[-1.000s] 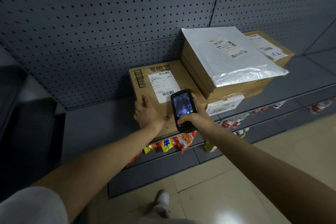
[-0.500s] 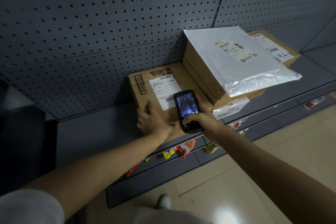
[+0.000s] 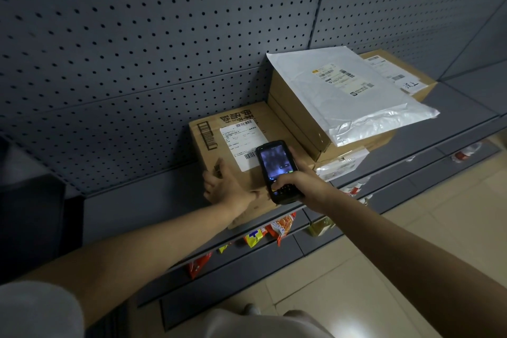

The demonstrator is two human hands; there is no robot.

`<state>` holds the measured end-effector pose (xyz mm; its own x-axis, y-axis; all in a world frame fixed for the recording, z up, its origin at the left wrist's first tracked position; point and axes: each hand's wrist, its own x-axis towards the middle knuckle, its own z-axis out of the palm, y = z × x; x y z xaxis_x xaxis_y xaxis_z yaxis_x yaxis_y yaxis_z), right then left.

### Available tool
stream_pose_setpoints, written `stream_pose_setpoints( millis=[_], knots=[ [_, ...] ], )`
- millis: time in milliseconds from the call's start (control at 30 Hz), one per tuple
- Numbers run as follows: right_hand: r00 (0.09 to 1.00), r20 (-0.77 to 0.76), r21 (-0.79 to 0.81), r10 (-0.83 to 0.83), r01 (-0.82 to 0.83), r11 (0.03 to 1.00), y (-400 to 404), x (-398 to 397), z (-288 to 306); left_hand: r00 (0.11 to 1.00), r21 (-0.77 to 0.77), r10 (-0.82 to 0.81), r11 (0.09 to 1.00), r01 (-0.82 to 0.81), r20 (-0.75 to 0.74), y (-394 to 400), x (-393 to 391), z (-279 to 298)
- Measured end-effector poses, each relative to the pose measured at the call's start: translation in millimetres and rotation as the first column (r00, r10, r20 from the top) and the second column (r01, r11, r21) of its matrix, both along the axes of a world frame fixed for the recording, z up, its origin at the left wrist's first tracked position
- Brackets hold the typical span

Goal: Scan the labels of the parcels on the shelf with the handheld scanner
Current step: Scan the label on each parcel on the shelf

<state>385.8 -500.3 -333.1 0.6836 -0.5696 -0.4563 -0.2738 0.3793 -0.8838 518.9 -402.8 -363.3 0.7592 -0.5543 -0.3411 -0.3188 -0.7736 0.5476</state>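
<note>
A brown cardboard parcel lies on the grey shelf, with a white barcode label on top. My left hand rests flat on its near left corner. My right hand grips a black handheld scanner, its lit screen facing me, held just over the label's right lower edge. To the right, a white plastic mailer with its own label lies on a taller brown box. A further box with a label sits behind it.
A grey pegboard wall backs the shelf. Below hang snack packets and bottles on lower shelves. A flat white parcel sits under the taller box. Beige floor tiles lie underfoot; a dark unit stands at the left.
The view has shifted slightly, so the parcels sit lower and further right in frame. Both hands and the scanner keep the same hold over the label.
</note>
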Motion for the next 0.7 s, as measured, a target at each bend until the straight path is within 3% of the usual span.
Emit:
stream_pose_setpoints(
  millis=[333,533,700],
  knots=[
    [0.999,0.002,-0.044,0.040,-0.040,0.998,5,-4,10,0.995,-0.102,0.023,0.994,-0.033,-0.094,-1,15,37],
    [0.991,0.113,-0.041,0.072,-0.068,0.997,1,-28,52,0.995,-0.234,0.038,0.972,-0.015,0.093,-18,29,103],
    [0.964,0.227,-0.138,0.136,-0.107,0.985,-1,-65,98,0.971,-0.302,-0.052,0.945,0.124,0.235,-40,9,154]
  ],
)
